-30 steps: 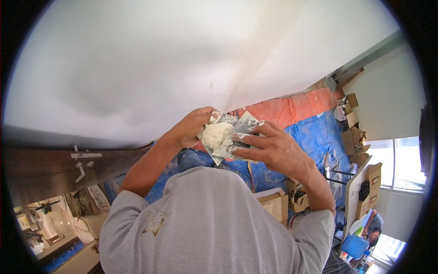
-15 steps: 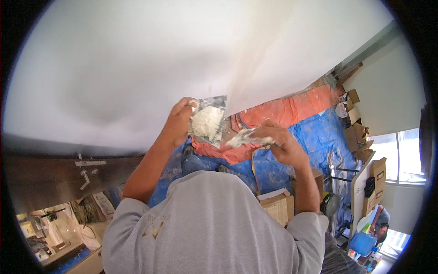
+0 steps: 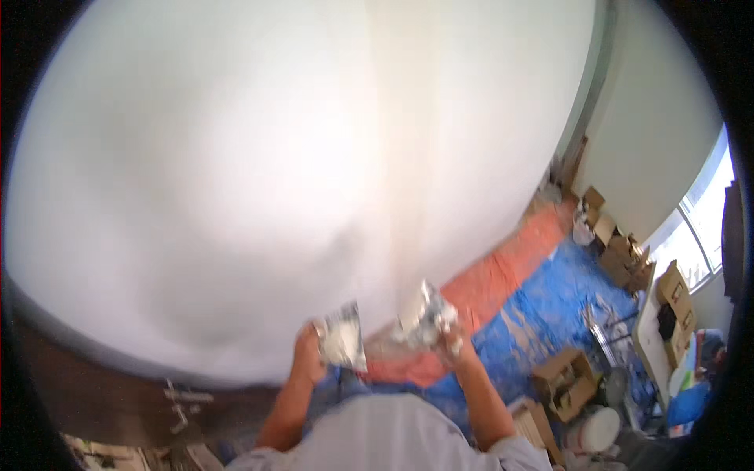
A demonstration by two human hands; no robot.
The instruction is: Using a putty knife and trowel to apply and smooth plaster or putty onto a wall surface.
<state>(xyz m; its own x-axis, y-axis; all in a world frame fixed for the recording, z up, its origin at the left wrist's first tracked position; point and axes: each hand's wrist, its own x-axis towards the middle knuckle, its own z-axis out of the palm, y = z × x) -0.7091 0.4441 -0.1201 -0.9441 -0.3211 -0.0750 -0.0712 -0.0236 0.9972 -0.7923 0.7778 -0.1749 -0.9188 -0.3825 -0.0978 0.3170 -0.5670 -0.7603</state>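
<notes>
Low in the head view, my left hand grips a square metal plastering blade carrying a cream mound of putty. To its right, my right hand is closed on a second putty-smeared metal scraper, held apart from the first. Both tools are in front of a large white wall with a long faint beige band down it; whether either touches it I cannot tell. The picture is blurred.
Red sheeting and blue tarpaulin cover the floor. At the right are cardboard boxes, a white bucket, an upright board and a window. A dark brown wooden surface runs along the lower left.
The two tools, together a second ago, are now separated. My view has swung up toward the wall, so more wall shows and both hands sit lower in the picture.
</notes>
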